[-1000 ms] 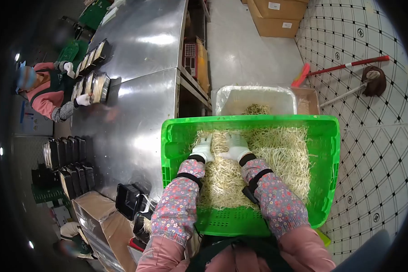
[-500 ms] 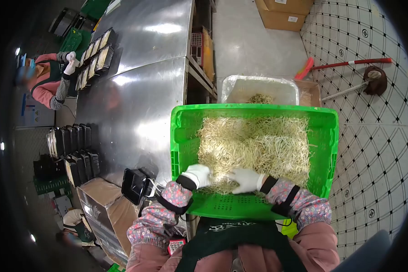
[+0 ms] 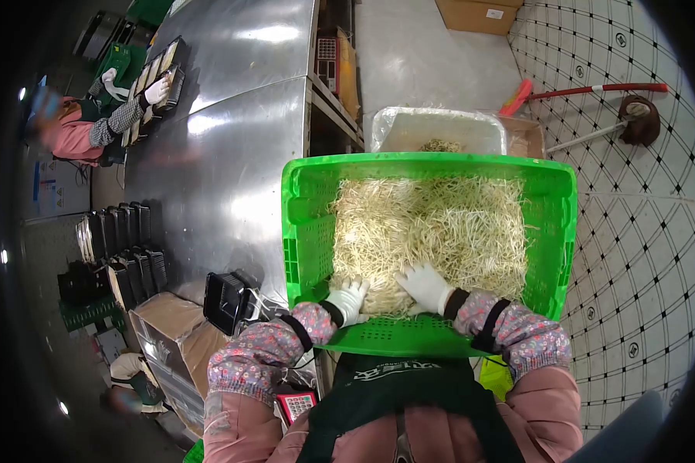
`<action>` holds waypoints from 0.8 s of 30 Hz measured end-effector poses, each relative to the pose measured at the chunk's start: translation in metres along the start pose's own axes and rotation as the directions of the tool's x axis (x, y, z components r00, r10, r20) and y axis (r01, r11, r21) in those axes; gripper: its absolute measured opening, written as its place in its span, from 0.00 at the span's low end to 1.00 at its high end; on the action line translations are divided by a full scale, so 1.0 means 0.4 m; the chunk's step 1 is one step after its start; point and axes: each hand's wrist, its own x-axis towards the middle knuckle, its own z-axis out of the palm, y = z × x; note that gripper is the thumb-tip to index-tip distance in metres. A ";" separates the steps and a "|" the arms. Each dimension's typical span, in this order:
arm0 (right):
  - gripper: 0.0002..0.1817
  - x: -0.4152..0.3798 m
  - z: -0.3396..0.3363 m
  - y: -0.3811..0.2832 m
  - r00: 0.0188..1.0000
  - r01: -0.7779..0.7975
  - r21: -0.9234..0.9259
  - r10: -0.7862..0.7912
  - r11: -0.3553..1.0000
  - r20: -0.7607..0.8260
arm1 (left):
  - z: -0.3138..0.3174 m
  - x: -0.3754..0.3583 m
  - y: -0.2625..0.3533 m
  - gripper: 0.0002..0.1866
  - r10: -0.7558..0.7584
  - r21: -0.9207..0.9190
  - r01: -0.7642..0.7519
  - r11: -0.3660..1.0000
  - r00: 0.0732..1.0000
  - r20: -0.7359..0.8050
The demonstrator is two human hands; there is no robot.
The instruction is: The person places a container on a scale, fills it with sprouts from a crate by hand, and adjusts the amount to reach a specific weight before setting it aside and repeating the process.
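Note:
A green plastic crate (image 3: 432, 343) with a perforated wall stands directly before me. Pale, thin sprouts (image 3: 459, 239), which look like bean sprouts, fill much of it in a tangled layer. My left hand (image 3: 350, 299), in a white glove, rests on the sprouts near the crate's close left corner, its fingers stretched out. White-gloved as well, my right hand (image 3: 427, 288) lies on the sprouts at the middle of the near side with fingers spread. Neither hand is closed around a bunch; a few fingertips are partly sunk in the strands.
Left of the crate is a steel table (image 3: 232, 162) with black trays (image 3: 228, 301) on it. Behind the crate sits a plastic-lined bin (image 3: 440, 127). A co-worker's gloved hand (image 3: 157, 91) is over filled trays. A red-handled tool (image 3: 598, 89) lies on the right floor.
Both my hands have opened out flatter on the sprouts, the right fingers now pointing away from me. The view has shifted slightly. The co-worker's hands have moved apart.

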 end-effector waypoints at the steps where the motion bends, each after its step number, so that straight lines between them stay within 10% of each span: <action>1: 0.43 -0.029 -0.006 -0.020 0.999 -0.015 -0.184 0.008 0.983 -0.038 | -0.011 -0.005 0.009 0.59 0.003 0.002 -0.003 1.000 1.000 -0.003; 5: 0.33 0.014 0.031 0.024 0.927 -0.068 -0.370 -0.078 0.927 -0.366 | -0.049 0.020 0.037 0.66 -0.193 -0.086 0.196 0.977 0.980 0.041; 8: 0.33 0.065 0.076 0.041 0.977 -0.058 -0.161 0.023 0.985 -0.212 | -0.034 0.080 0.035 0.68 -0.189 -0.059 0.185 0.981 0.980 -0.062; 16: 0.16 0.087 0.002 0.145 0.876 -0.180 0.249 0.271 0.952 -0.399 | -0.055 0.062 -0.044 0.16 -0.080 -0.078 0.056 0.995 0.933 -0.352; 19: 0.18 0.070 -0.160 0.187 0.813 -0.447 0.384 0.546 0.808 -0.203 | -0.052 0.025 -0.042 0.14 0.003 0.098 0.031 0.995 0.942 -0.335; 24: 0.22 0.189 -0.138 0.125 0.827 -0.392 0.445 0.520 0.805 -0.212 | -0.076 -0.032 0.001 0.31 0.297 0.189 -0.241 0.952 0.875 -0.381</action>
